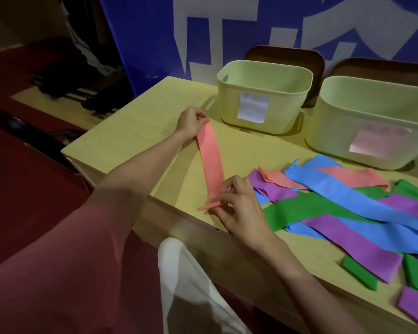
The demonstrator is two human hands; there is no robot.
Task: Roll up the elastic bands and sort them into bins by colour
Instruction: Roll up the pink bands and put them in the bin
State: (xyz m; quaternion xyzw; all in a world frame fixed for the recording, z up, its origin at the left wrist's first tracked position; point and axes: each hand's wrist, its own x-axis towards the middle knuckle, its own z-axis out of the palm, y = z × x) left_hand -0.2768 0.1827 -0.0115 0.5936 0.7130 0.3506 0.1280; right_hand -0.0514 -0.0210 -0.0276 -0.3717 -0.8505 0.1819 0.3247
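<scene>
A person stands at the near left corner of a pale wooden surface (135, 131), holding one pink elastic band (210, 160) stretched out flat between both hands. The left hand (191, 122) pinches the far end of the band between thumb and fingertips, towards the left edge of the surface. The right hand (237, 203) pinches the near end at the front edge, fingers curled, where the band's tip folds over. Held taut like this, the band looks ready to be rolled from the near end.

Along the far edge stand two pale green bins (263, 97), each with a paper label on its front. The left bin's label is white; the right bin (372, 121) has a pinkish label, so the pink band probably belongs there. I cannot see inside either bin.

To the right lies a loose pile of unrolled bands (336, 203), overlapping one another: roughly two pink, two or three blue, two or three purple and one green; overlaps prevent an exact count. Towards the near right corner lie folded pieces: about three green (360, 273) and one purple (413, 304).
</scene>
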